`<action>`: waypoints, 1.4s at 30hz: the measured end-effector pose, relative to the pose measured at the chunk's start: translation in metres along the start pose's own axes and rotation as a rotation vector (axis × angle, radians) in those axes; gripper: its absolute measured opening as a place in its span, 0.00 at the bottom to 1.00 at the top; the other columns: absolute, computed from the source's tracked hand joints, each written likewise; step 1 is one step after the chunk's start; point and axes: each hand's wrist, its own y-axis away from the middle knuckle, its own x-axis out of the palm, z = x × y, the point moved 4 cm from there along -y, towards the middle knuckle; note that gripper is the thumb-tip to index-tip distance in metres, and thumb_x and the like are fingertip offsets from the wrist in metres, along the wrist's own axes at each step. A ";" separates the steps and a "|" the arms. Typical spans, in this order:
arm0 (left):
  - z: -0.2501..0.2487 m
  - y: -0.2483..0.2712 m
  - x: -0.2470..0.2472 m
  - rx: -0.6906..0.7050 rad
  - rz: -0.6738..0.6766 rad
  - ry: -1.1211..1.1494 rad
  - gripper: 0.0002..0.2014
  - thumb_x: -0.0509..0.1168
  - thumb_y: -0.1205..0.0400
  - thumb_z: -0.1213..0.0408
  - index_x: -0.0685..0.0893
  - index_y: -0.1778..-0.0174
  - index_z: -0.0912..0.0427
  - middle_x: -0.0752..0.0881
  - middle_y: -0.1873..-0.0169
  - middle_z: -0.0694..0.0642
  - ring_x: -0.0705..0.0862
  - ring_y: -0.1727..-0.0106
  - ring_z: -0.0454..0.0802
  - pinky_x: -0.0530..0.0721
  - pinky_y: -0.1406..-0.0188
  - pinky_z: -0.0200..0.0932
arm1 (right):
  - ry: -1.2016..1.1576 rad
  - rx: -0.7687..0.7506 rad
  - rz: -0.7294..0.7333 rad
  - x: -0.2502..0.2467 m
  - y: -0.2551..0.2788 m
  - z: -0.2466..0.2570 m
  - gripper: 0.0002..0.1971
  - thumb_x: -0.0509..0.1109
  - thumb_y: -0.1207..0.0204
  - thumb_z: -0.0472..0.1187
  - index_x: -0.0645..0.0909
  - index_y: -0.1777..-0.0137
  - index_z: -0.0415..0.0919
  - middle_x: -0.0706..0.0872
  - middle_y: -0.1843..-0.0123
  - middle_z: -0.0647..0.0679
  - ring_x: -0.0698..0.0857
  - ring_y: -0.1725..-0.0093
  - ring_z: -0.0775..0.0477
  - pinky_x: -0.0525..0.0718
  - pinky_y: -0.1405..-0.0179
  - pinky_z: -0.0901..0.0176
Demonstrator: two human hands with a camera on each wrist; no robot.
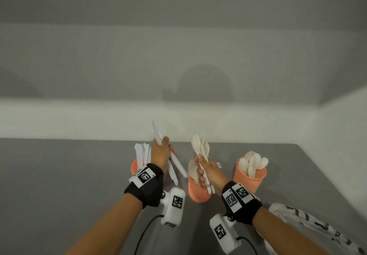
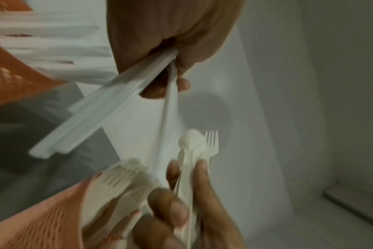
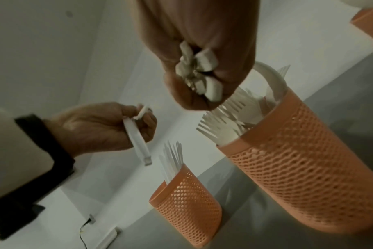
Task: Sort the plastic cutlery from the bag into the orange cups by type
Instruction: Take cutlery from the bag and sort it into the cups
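Observation:
Three orange mesh cups stand in a row on the grey table. The left cup point(image 1: 134, 166) point(image 3: 187, 202) holds white knives, the middle cup point(image 1: 196, 193) point(image 3: 298, 176) holds forks, and the right cup point(image 1: 248, 181) holds spoons. My left hand point(image 1: 163, 147) point(image 2: 175, 55) grips a few white knives point(image 1: 174, 165) point(image 2: 89, 116) above the space between the left and middle cups. My right hand point(image 1: 201, 168) point(image 3: 202, 67) grips a mixed bunch of spoons and forks point(image 1: 200, 145) point(image 2: 195, 144) by the handles, just over the fork cup.
The printed plastic bag point(image 1: 309, 227) lies at the table's near right corner. Small white fork tines point(image 1: 218, 164) show just right of my right hand. A white wall runs behind the cups, and the table point(image 1: 59, 175) stretches bare to the left.

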 end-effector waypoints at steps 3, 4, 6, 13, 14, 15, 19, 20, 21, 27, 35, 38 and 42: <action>-0.019 -0.012 -0.023 0.122 -0.058 0.047 0.13 0.61 0.16 0.61 0.68 0.66 0.56 0.69 0.78 0.53 0.68 0.88 0.39 0.70 0.84 0.35 | -0.031 0.042 0.090 0.005 0.002 0.000 0.11 0.57 0.16 0.47 0.72 0.56 0.42 0.72 0.80 0.54 0.70 0.85 0.58 0.71 0.86 0.69; -0.027 -0.014 -0.031 0.168 -0.090 0.036 0.15 0.64 0.18 0.58 0.68 0.68 0.56 0.69 0.80 0.52 0.66 0.88 0.39 0.68 0.84 0.34 | -0.047 0.054 0.118 0.006 0.002 0.000 0.11 0.57 0.16 0.46 0.72 0.57 0.42 0.72 0.79 0.54 0.70 0.85 0.58 0.71 0.86 0.69; -0.041 -0.020 -0.045 0.245 -0.167 0.023 0.19 0.66 0.20 0.54 0.68 0.73 0.56 0.68 0.83 0.51 0.65 0.88 0.39 0.67 0.86 0.32 | -0.097 0.085 0.148 0.009 0.002 0.001 0.10 0.57 0.16 0.46 0.71 0.56 0.42 0.73 0.79 0.55 0.68 0.87 0.59 0.68 0.88 0.70; -0.040 -0.043 -0.071 0.331 -0.239 -0.032 0.24 0.67 0.22 0.49 0.66 0.78 0.56 0.68 0.90 0.44 0.66 0.88 0.39 0.68 0.79 0.38 | -0.119 0.118 0.119 0.013 0.002 0.004 0.24 0.49 0.20 0.63 0.72 0.54 0.43 0.66 0.81 0.55 0.61 0.88 0.60 0.57 0.89 0.73; -0.035 -0.045 -0.072 0.335 -0.232 -0.054 0.25 0.66 0.22 0.50 0.66 0.79 0.56 0.69 0.90 0.46 0.66 0.88 0.39 0.69 0.78 0.38 | -0.119 0.127 0.122 0.013 0.001 0.004 0.25 0.47 0.20 0.65 0.72 0.54 0.43 0.66 0.81 0.55 0.61 0.88 0.60 0.57 0.89 0.73; -0.029 -0.046 -0.073 0.336 -0.229 -0.076 0.25 0.67 0.22 0.51 0.66 0.80 0.57 0.69 0.90 0.46 0.67 0.88 0.39 0.70 0.77 0.39 | -0.119 0.134 0.124 0.014 0.000 0.002 0.26 0.46 0.21 0.65 0.73 0.53 0.43 0.66 0.82 0.55 0.61 0.88 0.60 0.57 0.89 0.73; -0.004 -0.045 -0.076 0.319 -0.225 -0.145 0.24 0.68 0.22 0.52 0.70 0.81 0.60 0.73 0.84 0.55 0.71 0.86 0.38 0.75 0.73 0.39 | -0.116 0.156 0.119 0.015 -0.002 -0.004 0.25 0.48 0.19 0.63 0.75 0.46 0.44 0.67 0.81 0.54 0.62 0.88 0.60 0.58 0.89 0.73; 0.002 -0.045 -0.076 0.312 -0.212 -0.156 0.23 0.68 0.22 0.54 0.73 0.79 0.61 0.75 0.82 0.57 0.73 0.84 0.39 0.77 0.71 0.39 | -0.120 0.160 0.124 0.015 -0.002 -0.006 0.24 0.48 0.19 0.62 0.75 0.45 0.43 0.68 0.80 0.54 0.62 0.88 0.60 0.59 0.89 0.73; 0.009 -0.045 -0.077 0.307 -0.192 -0.170 0.19 0.69 0.22 0.56 0.75 0.76 0.61 0.77 0.79 0.57 0.76 0.81 0.40 0.79 0.68 0.40 | -0.128 0.162 0.130 0.016 -0.002 -0.007 0.23 0.48 0.18 0.61 0.75 0.44 0.43 0.68 0.80 0.54 0.62 0.88 0.60 0.59 0.89 0.73; 0.023 -0.040 -0.077 0.439 -0.100 -0.547 0.09 0.66 0.21 0.70 0.77 0.45 0.63 0.80 0.67 0.55 0.79 0.66 0.52 0.76 0.61 0.44 | -0.169 0.199 0.137 0.017 -0.003 -0.009 0.16 0.48 0.15 0.49 0.74 0.50 0.42 0.71 0.82 0.52 0.63 0.90 0.59 0.61 0.90 0.73; 0.026 -0.037 -0.073 0.671 0.010 -1.004 0.19 0.50 0.15 0.61 0.83 0.45 0.69 0.83 0.50 0.66 0.82 0.52 0.64 0.80 0.52 0.51 | -0.165 0.279 0.185 0.020 0.002 -0.013 0.13 0.48 0.21 0.45 0.73 0.56 0.43 0.71 0.82 0.52 0.67 0.87 0.56 0.69 0.83 0.69; 0.026 -0.030 -0.071 0.728 0.038 -1.108 0.25 0.45 0.18 0.57 0.85 0.47 0.69 0.85 0.55 0.65 0.83 0.56 0.66 0.82 0.54 0.52 | -0.213 0.281 0.177 0.019 0.002 -0.014 0.13 0.48 0.21 0.45 0.73 0.57 0.42 0.71 0.83 0.52 0.66 0.88 0.56 0.68 0.84 0.70; 0.012 -0.027 -0.069 0.719 -0.046 -1.194 0.26 0.47 0.20 0.52 0.84 0.45 0.64 0.85 0.51 0.63 0.82 0.48 0.65 0.79 0.48 0.56 | -0.161 0.220 0.147 0.018 0.001 -0.012 0.15 0.48 0.17 0.48 0.72 0.58 0.42 0.70 0.84 0.52 0.63 0.90 0.58 0.61 0.89 0.74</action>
